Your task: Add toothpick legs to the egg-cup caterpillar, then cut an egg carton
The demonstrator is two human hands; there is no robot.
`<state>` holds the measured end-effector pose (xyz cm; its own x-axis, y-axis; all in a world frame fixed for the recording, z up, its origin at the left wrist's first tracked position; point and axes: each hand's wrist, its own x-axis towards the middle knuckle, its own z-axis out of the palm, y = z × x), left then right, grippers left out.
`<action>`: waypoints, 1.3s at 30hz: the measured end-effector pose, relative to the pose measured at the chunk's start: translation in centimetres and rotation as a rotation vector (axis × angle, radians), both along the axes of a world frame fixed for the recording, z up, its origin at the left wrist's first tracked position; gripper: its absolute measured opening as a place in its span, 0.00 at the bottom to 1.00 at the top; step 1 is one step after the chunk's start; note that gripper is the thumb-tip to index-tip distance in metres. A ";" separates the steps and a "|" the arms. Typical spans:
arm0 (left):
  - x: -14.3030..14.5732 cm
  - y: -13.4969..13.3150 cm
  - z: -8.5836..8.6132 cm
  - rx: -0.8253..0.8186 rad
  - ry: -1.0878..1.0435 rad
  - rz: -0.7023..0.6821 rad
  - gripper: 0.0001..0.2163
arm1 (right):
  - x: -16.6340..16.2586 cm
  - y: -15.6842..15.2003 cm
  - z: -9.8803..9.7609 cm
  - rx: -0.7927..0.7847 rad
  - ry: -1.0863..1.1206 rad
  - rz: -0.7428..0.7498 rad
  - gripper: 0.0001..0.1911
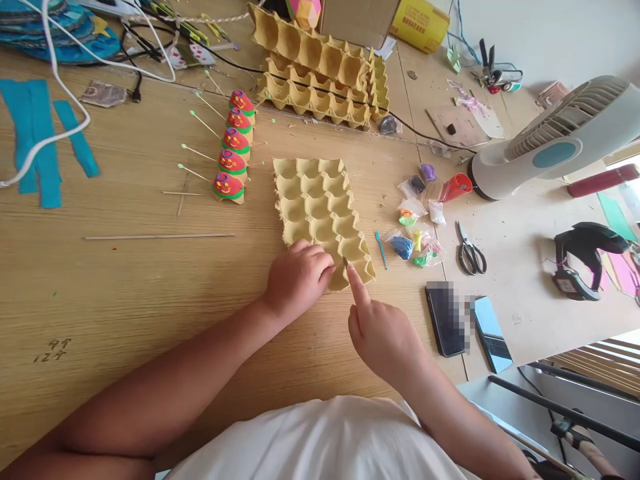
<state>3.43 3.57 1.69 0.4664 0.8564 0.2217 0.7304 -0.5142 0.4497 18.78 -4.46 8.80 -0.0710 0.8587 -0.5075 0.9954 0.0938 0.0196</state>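
1. Head view: the left hand (300,279) curls over the near edge of the tray (311,208).
2. The right hand (387,333) is folded, one finger out to the tray.
3. Whether either grips anything, I can't tell.
4. The tray lies just ahead of both.

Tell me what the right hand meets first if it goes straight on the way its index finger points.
Most likely the egg carton: the extended finger of the right hand overlaps its near right part, though one view leaves unclear whether it touches or hovers.
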 end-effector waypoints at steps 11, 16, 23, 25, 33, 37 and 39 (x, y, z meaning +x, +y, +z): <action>0.0 -0.1 0.1 0.019 0.003 0.003 0.10 | -0.4 0.3 0.2 -0.019 -0.002 -0.020 0.37; 0.1 -0.1 0.2 -0.008 -0.007 0.013 0.09 | -0.3 0.0 0.1 -0.026 0.001 -0.014 0.37; 0.0 0.0 0.0 -0.012 0.001 0.010 0.10 | -0.4 0.4 -0.2 0.018 0.003 -0.041 0.37; 0.0 0.0 0.0 -0.024 -0.008 0.011 0.10 | -0.3 0.2 -0.1 0.010 0.013 -0.036 0.37; 0.0 -0.1 0.1 -0.005 0.014 0.011 0.10 | -0.4 0.5 0.1 0.000 0.000 -0.032 0.37; 0.0 0.0 0.1 -0.012 0.004 0.004 0.09 | -0.4 -0.2 0.6 -0.028 0.018 -0.018 0.37; 0.0 0.0 0.1 -0.010 -0.003 -0.002 0.10 | -0.4 -0.3 0.5 -0.031 0.009 -0.017 0.37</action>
